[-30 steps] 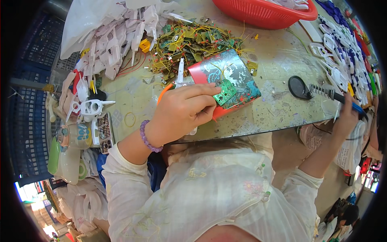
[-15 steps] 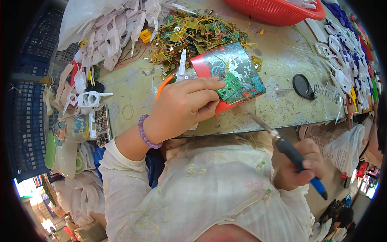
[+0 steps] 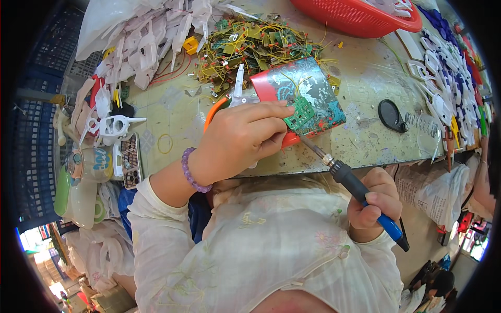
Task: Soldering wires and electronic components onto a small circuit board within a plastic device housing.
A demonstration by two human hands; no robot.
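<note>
A small green circuit board (image 3: 301, 113) with thin yellow wires is pinched in my left hand (image 3: 241, 134), over a worn red and teal patterned pad (image 3: 319, 94). My right hand (image 3: 377, 201) grips a soldering iron (image 3: 350, 180) with a dark and blue handle. Its metal tip points up and left, close to the board's lower edge; whether they touch I cannot tell. Beside my left fingers lies a white plastic part (image 3: 239, 86), next to an orange curved piece (image 3: 215, 112), both partly hidden by the hand.
Behind the pad is a heap of circuit boards (image 3: 250, 49) with yellow wires. White plastic housings (image 3: 148, 44) pile at the far left, more (image 3: 441, 62) at the right. A red basket (image 3: 360, 21) stands at the back. A black round lid (image 3: 390, 115) and a coil spring (image 3: 424, 124) lie right.
My right hand has brought the soldering iron left and upward, so its tip is now by the circuit board. My left hand keeps its hold almost unmoved.
</note>
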